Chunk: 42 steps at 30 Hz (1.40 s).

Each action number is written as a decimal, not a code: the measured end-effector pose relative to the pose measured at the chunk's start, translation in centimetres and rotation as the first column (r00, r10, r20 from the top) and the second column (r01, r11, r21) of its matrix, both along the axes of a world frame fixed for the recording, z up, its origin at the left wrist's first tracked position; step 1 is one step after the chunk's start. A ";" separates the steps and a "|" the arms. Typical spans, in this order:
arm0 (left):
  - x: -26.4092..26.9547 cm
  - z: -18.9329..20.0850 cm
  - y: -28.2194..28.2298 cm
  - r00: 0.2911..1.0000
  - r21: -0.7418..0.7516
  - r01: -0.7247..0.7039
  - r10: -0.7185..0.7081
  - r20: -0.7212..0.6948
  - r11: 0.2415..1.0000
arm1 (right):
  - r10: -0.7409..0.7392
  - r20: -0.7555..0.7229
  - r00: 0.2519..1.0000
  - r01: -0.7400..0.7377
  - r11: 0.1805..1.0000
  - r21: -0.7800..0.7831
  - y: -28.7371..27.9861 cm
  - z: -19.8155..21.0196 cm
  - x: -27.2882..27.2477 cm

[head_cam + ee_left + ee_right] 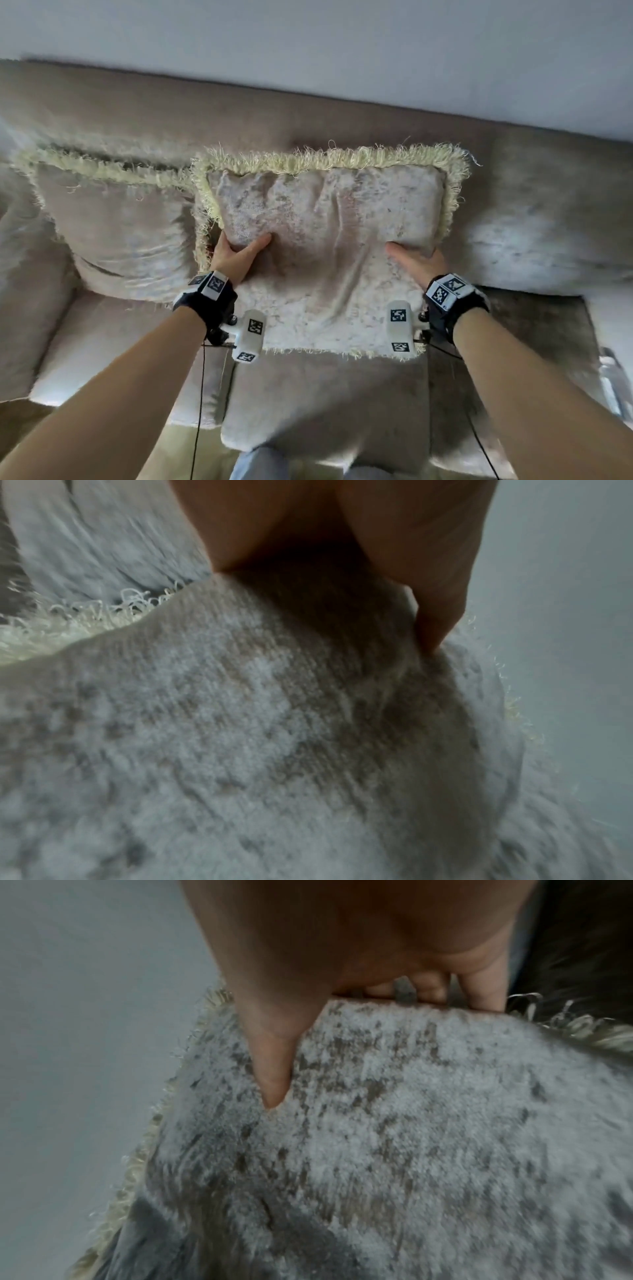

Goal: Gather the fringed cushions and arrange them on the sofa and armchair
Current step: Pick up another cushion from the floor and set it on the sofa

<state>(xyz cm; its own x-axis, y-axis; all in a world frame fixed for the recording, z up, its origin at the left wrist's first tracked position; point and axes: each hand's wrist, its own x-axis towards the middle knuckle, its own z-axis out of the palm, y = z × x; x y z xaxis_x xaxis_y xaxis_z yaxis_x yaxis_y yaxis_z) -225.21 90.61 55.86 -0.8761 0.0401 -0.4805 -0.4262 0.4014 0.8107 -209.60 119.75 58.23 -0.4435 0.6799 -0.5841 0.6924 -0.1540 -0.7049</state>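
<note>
A pale velvet cushion (325, 219) with a cream fringe is held up against the sofa's backrest (513, 164). My left hand (236, 255) grips its left side, thumb on the front and fingers behind. My right hand (416, 258) grips its right side the same way. In the left wrist view the thumb (435, 620) presses into the cushion (240, 723). In the right wrist view the thumb (274, 1080) lies on the cushion's front (411, 1123), with fingers curled behind its edge. A second fringed cushion (116, 222) leans on the backrest at the left, partly behind the held one.
The sofa seat (325, 404) lies below the held cushion. A sofa arm (27, 291) rises at the far left. A grey wall (342, 44) stands behind the backrest. A stretch of backrest shows to the right of the held cushion.
</note>
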 end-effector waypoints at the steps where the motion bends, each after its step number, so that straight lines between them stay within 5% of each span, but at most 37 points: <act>1: -0.9 -0.8 0.3 1.000 0.013 0.022 -0.022 0.014 1.000 | -0.041 0.000 0.999 0.041 0.999 0.024 -0.1 -1.2 -0.1; 12: -5.3 -6.7 6.1 0.993 -0.020 0.112 -0.111 0.042 0.993 | -0.184 0.031 0.982 0.182 0.981 0.065 2.1 -5.7 -2.0; 16: -6.5 -8.5 7.4 0.997 -0.054 0.075 -0.073 0.026 0.996 | -0.122 0.017 0.992 0.121 0.991 0.057 4.3 -8.2 -3.4; 21: -7.4 -11.2 7.6 0.991 -0.090 0.132 -0.134 -0.023 0.987 | 0.022 0.205 0.979 -0.021 1.000 -0.004 5.5 -12.5 -4.2; 29: -6.9 -12.8 7.5 0.992 -0.032 0.080 -0.083 -0.093 0.996 | -0.013 0.158 0.987 0.000 0.997 0.078 5.3 -13.3 -3.5; 34: -6.3 -13.2 6.1 0.992 -0.282 0.123 -0.117 0.041 0.951 | 0.049 0.179 0.983 -0.063 0.995 0.075 4.8 -13.5 -2.3; 37: -5.0 -13.6 5.8 0.966 -0.553 0.259 -0.214 0.146 0.792 | 0.083 0.168 0.982 -0.104 0.987 0.119 4.1 -13.9 -2.1; 40: -3.0 -12.7 7.2 0.931 -0.560 0.264 -0.359 -0.065 0.786 | 0.137 0.113 0.984 -0.167 0.934 0.315 2.9 -13.7 -2.5; 42: -2.4 -11.8 7.8 0.838 -0.543 0.269 -0.471 -0.275 0.795 | 0.219 0.029 0.975 -0.208 0.861 0.464 1.6 -13.4 -2.8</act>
<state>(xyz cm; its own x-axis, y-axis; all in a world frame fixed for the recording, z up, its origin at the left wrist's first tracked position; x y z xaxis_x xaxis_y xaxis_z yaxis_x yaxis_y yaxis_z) -227.63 98.41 44.08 -0.9515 0.2615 -0.1621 0.1355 0.8292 0.5422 -212.44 121.40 44.79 -0.6183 0.7559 -0.2150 0.6532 0.3422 -0.6754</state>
